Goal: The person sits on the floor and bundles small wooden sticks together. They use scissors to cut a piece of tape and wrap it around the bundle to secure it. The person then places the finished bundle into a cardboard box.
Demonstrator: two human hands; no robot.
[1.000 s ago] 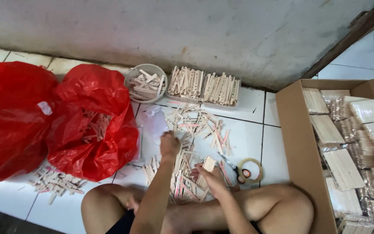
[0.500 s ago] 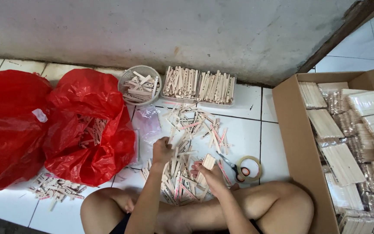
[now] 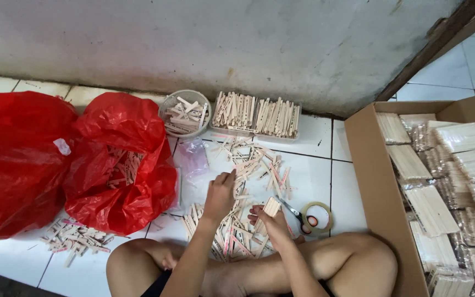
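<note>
Left hand [image 3: 219, 193] rests spread on the loose wooden sticks [image 3: 248, 165] scattered over the floor tiles [image 3: 314, 137]; right hand [image 3: 268, 223] pinches a small bundle of sticks [image 3: 271, 207]. Risk: uneven grip could let the bundle fan apart and spill near the scissors [image 3: 292, 212].

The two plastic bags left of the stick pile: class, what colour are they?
Red, both plastic bags, seen clearly in the head view.
</note>
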